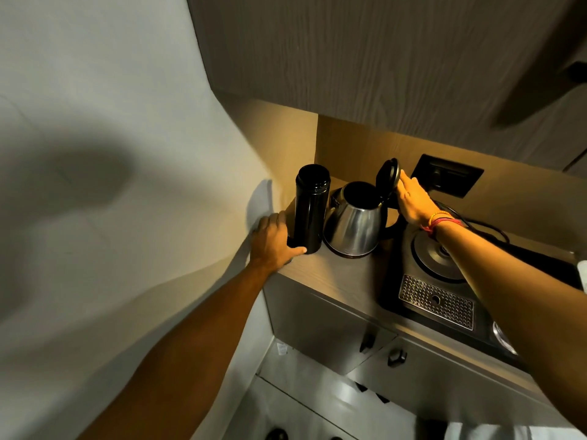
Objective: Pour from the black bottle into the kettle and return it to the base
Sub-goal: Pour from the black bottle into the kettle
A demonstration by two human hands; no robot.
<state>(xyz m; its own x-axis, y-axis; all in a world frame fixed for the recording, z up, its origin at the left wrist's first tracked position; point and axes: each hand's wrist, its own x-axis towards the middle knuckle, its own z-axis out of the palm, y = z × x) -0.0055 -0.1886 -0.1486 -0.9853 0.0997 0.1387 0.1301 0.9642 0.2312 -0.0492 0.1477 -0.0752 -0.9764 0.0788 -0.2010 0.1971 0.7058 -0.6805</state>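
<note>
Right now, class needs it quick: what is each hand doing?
Left hand: closing round the foot of the upright black bottle, not lifted.
Right hand: open, fingertips on the raised lid of the kettle.

The black bottle [311, 208] and kettle [355, 222] stand almost touching, so no hand fits between. The wall [127, 122] crowds the left hand [275, 241]. Above the kettle's mouth is open room, under the cupboard [365, 52].

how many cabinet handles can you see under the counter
2: one dark handle on the left cabinet front, one knob-like handle just right of it. More may be hidden behind the right forearm.
</note>
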